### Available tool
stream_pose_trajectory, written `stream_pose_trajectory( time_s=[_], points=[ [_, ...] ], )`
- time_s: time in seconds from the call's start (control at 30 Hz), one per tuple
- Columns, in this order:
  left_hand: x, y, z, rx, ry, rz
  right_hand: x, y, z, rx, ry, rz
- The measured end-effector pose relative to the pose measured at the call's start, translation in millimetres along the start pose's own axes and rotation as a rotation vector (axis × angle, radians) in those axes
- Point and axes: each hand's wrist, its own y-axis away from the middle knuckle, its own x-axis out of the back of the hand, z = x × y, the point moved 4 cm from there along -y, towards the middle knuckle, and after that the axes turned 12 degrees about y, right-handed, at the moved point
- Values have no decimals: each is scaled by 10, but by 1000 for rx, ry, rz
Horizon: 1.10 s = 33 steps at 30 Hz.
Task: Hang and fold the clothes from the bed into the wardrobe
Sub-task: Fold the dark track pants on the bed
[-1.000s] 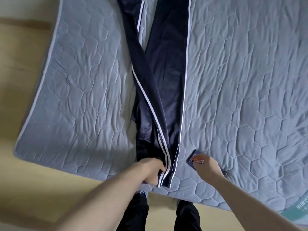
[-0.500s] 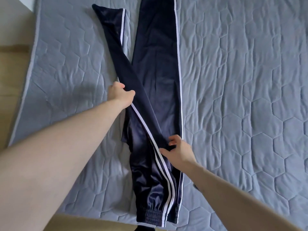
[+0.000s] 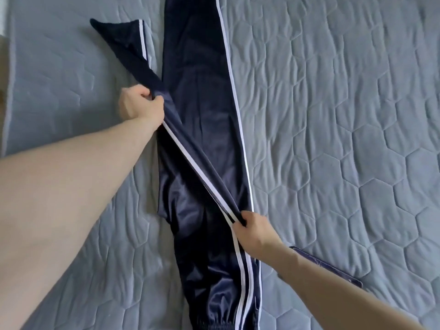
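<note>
The only view is from the head, looking steeply down and forward from close above the bed [image 3: 333, 115], which fills nearly the whole frame, with both forearms entering from the lower edge.

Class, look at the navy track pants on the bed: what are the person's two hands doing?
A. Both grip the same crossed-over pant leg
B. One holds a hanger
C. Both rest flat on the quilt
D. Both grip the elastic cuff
A: the left hand and right hand each pinch the striped leg of the track pants, lifting it taut between them.
</note>
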Motion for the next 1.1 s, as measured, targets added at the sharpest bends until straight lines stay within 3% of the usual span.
stream_pose_trajectory(
  time_s=[0.1,0.2,0.3,0.4,0.5,0.6,0.77,0.97,1.1],
  points=[
    [-219,218,573,-385,-18,-84,73,59,48,-76,-29,-75],
    [-638,517,908,-613,-247,-365,117,94,106,-138,27,-161],
    [-959,735,814,-349,-441,-646,204,127,124,-161,122,-251],
    [-1065,862,590,-41,-286,-829,531,48,85,-118,213,-93],
    [-936,669,470,-4,-124,-606,1061,-187,28,-21,224,254],
    [-755,324,307,96,-3,-343,1520,-579,-17,9,389,419],
    [-729,-196,173,169,117,-311,1617,-1124,86,-284,544,162],
    [-1057,-600,148,214,104,-434,1389,-1355,157,-324,510,102],
    [-1089,-806,313,43,-31,-307,1394,-1395,140,-337,473,54]
  ],
)
